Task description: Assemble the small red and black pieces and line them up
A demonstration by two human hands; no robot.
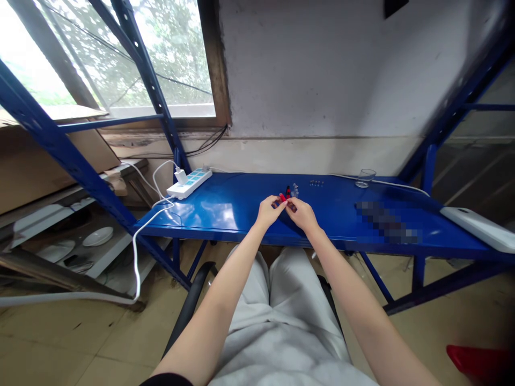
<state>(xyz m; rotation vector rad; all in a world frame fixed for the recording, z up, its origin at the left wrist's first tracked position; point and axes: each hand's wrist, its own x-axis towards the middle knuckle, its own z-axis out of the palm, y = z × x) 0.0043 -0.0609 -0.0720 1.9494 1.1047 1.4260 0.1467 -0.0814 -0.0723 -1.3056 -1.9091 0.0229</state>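
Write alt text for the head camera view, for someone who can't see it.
A person's left hand and right hand hold a small red object between them above a blue table. Small clear pieces sit just beyond; a white power strip lies on the left and a clear glass at the back right.

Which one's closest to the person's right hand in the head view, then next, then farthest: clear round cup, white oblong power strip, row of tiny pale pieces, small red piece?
Nearest the right hand:
1. Small red piece, at its fingertips.
2. Row of tiny pale pieces, beyond it.
3. Clear round cup, towards the right.
4. White oblong power strip, towards the left.
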